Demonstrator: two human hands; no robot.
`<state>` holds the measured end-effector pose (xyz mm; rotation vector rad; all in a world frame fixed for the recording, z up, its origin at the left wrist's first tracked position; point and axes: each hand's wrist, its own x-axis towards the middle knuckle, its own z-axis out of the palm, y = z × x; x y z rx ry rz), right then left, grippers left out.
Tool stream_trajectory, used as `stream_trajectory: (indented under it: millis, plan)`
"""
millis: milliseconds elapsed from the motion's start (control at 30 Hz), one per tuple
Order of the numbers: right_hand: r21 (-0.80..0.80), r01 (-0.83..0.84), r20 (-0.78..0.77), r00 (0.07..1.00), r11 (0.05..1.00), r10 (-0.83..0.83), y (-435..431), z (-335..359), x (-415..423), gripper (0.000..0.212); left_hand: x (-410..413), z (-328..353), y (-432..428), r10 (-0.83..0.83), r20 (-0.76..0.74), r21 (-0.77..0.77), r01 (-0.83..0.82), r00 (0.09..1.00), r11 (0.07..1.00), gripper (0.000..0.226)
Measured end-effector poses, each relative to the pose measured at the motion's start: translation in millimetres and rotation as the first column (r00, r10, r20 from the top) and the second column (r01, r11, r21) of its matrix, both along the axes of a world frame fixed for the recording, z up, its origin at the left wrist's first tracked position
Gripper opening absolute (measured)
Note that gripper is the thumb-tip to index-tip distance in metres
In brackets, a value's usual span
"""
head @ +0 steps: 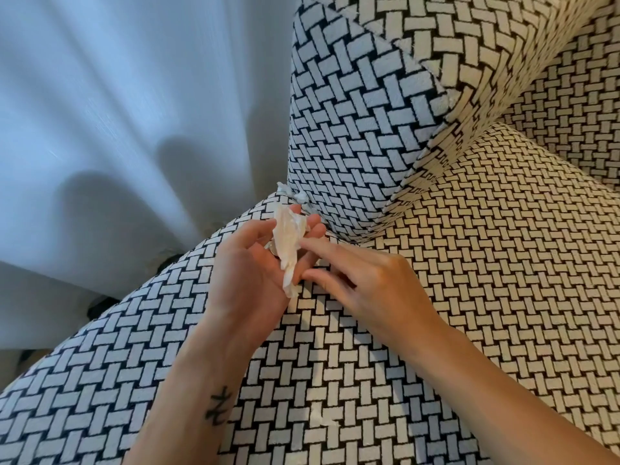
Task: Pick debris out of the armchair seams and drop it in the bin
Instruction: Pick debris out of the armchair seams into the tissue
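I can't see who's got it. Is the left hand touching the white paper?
Touching. The head view shows the crumpled white paper lying across the palm and fingers of the left hand, no gap showing.

The seat (pixel 469 297) (black-and-white basket-weave cloth) carries a small white scrap (pixel 320 420) well below the fingers (pixel 312 243) — and torn paper bits (pixel 295 195) wedged in the seam (pixel 349 239) just above them.
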<state>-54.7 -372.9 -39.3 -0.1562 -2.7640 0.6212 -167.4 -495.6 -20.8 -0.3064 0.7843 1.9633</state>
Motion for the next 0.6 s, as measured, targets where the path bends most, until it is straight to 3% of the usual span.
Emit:
stream_trajectory:
  millis: [267,500,600]
  plan:
    - [0.151,0.058,0.040,0.997,0.987,-0.064,15,5,-3,0.042,-2,2,-4,0.235,-0.040,-0.031,-0.236,0.971,0.971,0.037]
    - [0.407,0.038,0.249,0.957,0.912,-0.151,14,9,-20,0.062,0,1,1,0.238,-0.078,-0.022,-0.240,0.968,0.970,0.040]
    - [0.435,0.024,0.326,0.928,0.900,-0.182,12,17,-32,0.065,1,1,3,0.244,-0.074,-0.016,-0.246,0.967,0.969,0.041]
